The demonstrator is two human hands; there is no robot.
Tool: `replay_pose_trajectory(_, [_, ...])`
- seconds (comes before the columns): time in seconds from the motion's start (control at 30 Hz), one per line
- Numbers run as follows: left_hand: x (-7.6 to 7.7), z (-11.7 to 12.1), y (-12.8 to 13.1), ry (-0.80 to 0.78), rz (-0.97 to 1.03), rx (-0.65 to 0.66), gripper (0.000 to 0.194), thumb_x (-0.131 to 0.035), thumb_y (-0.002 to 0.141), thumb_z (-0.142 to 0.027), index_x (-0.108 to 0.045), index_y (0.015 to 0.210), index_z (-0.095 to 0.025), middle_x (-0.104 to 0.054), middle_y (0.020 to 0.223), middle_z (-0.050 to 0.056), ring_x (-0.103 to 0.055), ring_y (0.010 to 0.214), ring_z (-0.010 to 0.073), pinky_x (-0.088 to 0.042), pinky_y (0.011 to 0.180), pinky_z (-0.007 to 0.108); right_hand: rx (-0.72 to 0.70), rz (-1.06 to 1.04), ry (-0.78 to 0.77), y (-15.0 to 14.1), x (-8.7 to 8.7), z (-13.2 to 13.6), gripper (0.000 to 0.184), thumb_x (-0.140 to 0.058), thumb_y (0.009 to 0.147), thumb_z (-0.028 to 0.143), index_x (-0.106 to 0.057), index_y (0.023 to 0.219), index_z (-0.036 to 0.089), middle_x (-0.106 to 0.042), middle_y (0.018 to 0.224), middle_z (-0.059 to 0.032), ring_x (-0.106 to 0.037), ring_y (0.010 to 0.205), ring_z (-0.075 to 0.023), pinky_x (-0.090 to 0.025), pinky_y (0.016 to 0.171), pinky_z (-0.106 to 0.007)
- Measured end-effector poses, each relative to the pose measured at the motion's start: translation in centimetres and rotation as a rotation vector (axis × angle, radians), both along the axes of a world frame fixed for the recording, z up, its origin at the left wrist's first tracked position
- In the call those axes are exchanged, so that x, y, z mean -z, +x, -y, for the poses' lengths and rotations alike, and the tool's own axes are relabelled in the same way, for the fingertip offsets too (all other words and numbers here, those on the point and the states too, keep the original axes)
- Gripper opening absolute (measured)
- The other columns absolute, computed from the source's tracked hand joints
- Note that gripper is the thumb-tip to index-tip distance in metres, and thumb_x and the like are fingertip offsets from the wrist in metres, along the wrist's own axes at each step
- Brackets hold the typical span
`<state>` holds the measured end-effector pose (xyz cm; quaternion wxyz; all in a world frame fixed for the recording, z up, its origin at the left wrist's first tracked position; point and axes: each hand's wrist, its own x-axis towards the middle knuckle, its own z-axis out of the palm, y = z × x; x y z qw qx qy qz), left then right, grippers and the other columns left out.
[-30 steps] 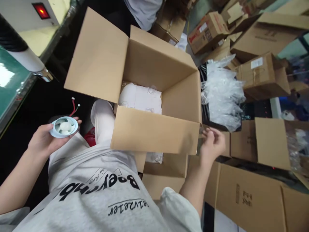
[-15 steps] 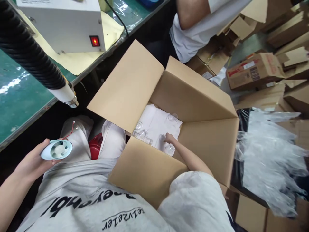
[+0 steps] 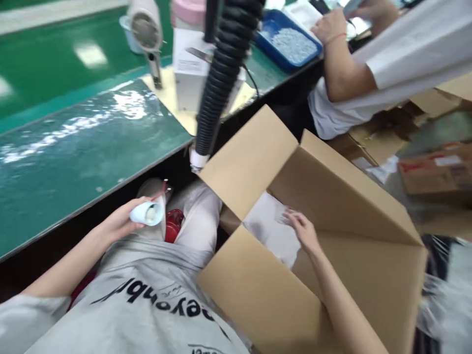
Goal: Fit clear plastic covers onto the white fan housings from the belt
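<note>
My left hand point(image 3: 121, 219) holds a small light-blue fan point(image 3: 142, 213), a short tube with a round opening facing right and blades inside blurred by motion. A thin red wire point(image 3: 161, 192) with a small white plug sticks up from it. My right hand point(image 3: 304, 228) reaches into the open cardboard box point(image 3: 368, 275), its fingertips closed at a clear plastic piece point(image 3: 281, 215) over the white paper point(image 3: 267, 216) inside. The outline of that piece is faint and smeared.
A black flexible hose point(image 3: 221, 83) hangs above the box. On the green bench point(image 3: 92, 142) stand a hair dryer point(image 3: 147, 34), a white device point(image 3: 188, 73) and a blue tray point(image 3: 287, 39). A co-worker's arm point(image 3: 342, 69) is at the upper right. Plastic bags point(image 3: 450, 295) lie right of the box.
The view has swung left, showing more of the bench. My right hand has moved to the far side of the paper in the box. My left hand still holds the fan.
</note>
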<state>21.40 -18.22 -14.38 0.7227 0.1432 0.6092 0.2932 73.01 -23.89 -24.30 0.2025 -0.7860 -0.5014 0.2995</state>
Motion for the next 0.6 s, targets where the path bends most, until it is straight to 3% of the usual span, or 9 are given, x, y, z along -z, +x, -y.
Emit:
replay_pose_trajectory(0.1, [0.1, 0.0, 0.1, 0.054, 0.03, 0.119, 0.016, -0.066, 0.089, -0.028, -0.067, 0.083, -0.013, -0.062, 0.06, 0.0, -0.053, 0.044, 0.0104, -0.04, 0.035, 0.018, -0.204, -0.137, 0.317, -6.0, -5.2, -1.1, 0.042, -0.046, 0.1, 0.056, -0.069, 0.108, 0.022, -0.07, 0.128, -0.0137, -0.065, 0.12, -0.0306, -0.055, 0.095, -0.043])
replay_pose_trajectory(0.17, [0.2, 0.0, 0.1, 0.107, 0.049, 0.224, 0.023, -0.068, 0.086, -0.035, -0.068, 0.084, -0.012, -0.062, 0.063, 0.0, -0.052, 0.045, 0.0106, -0.036, 0.033, 0.018, -0.516, -0.147, 0.488, -12.4, -8.1, -0.8, 0.038, -0.047, 0.103, 0.046, -0.066, 0.128, 0.025, -0.071, 0.125, -0.0123, -0.069, 0.109, -0.0278, -0.057, 0.088, -0.04])
replay_pose_trajectory(0.23, [0.0, 0.3, -0.1, 0.173, 0.056, 0.331, 0.028, -0.071, 0.083, -0.04, -0.07, 0.085, -0.012, -0.062, 0.067, 0.0, -0.05, 0.048, 0.01, -0.032, 0.035, 0.018, -0.813, 0.028, 0.618, -19.4, -9.9, -0.3, 0.039, -0.052, 0.103, 0.04, -0.063, 0.138, 0.025, -0.069, 0.127, -0.0134, -0.067, 0.113, -0.029, -0.057, 0.093, -0.041])
replay_pose_trajectory(0.3, [-0.4, 0.7, -0.4, 0.247, 0.05, 0.428, 0.027, -0.075, 0.08, -0.039, -0.072, 0.087, -0.013, -0.063, 0.071, 0.0, -0.05, 0.052, 0.0095, -0.031, 0.039, 0.018, -0.94, 0.258, 0.772, -25.4, -10.6, -0.3, 0.039, -0.057, 0.101, 0.034, -0.064, 0.138, 0.026, -0.067, 0.129, -0.0152, -0.065, 0.112, -0.0319, -0.058, 0.089, -0.043])
replay_pose_trajectory(0.4, [-1.3, 1.6, -1.5, 0.41, -0.018, 0.522, 0.016, -0.077, 0.077, -0.029, -0.074, 0.086, -0.015, -0.066, 0.081, 0.0, -0.056, 0.071, 0.0119, -0.044, 0.061, 0.02, -0.936, 0.42, 0.785, -30.4, -10.3, -1.2, 0.037, -0.06, 0.096, 0.025, -0.069, 0.132, 0.024, -0.063, 0.133, -0.0181, -0.063, 0.107, -0.0345, -0.059, 0.083, -0.046])
replay_pose_trajectory(0.5, [-1.7, 2.6, -2.7, 0.793, -0.273, 0.637, 0.012, -0.073, 0.082, -0.025, -0.075, 0.091, -0.017, -0.066, 0.095, 0.003, -0.06, 0.09, 0.016, -0.047, 0.087, 0.027, -0.963, 0.25, 0.653, -31.6, -9.9, -2.2, 0.021, -0.065, 0.091, 0.019, -0.076, 0.11, 0.022, -0.061, 0.133, -0.0176, -0.063, 0.109, -0.0336, -0.061, 0.08, -0.044])
replay_pose_trajectory(0.6, [-1.2, 3.3, -3.8, 1.045, -0.441, 0.642, 0.025, -0.076, 0.083, -0.03, -0.074, 0.104, -0.018, -0.065, 0.102, 0.005, -0.061, 0.095, 0.0193, -0.048, 0.093, 0.034, -0.984, -0.026, 0.499, -31.9, -10.0, -2.8, 0.004, -0.071, 0.089, 0.023, -0.072, 0.085, 0.022, -0.061, 0.127, -0.0137, -0.066, 0.111, -0.031, -0.061, 0.081, -0.041])
